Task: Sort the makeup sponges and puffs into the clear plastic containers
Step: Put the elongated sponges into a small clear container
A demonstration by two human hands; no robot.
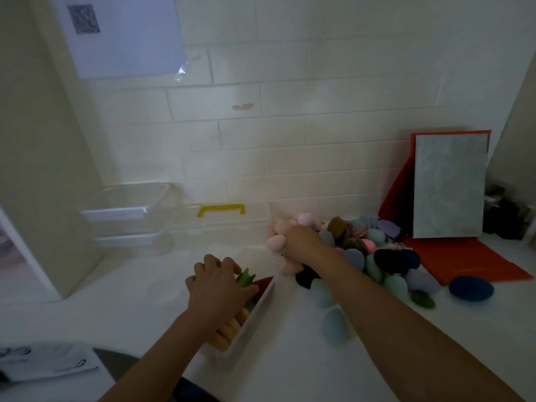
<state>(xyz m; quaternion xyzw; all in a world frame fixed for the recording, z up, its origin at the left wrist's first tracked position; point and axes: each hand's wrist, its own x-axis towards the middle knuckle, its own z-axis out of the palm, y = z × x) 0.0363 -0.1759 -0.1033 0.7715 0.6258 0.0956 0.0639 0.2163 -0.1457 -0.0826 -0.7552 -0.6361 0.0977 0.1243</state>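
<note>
The sponges lie heaped at the back right of the counter; they look light, soft and squashy, best taken round the middle. The right hand curls round pink sponges there. The left hand pinches a green sponge over the container near the front edge.

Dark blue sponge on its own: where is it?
Head view, far right: the dark blue sponge lies by the red sheet, right of the pile.

Both bare forearms reach forward, the right one farther. The left hand lies palm-down, its bent fingers and thumb pinching a green sponge. The right hand curls knuckles-up, fingertips hidden.
</note>
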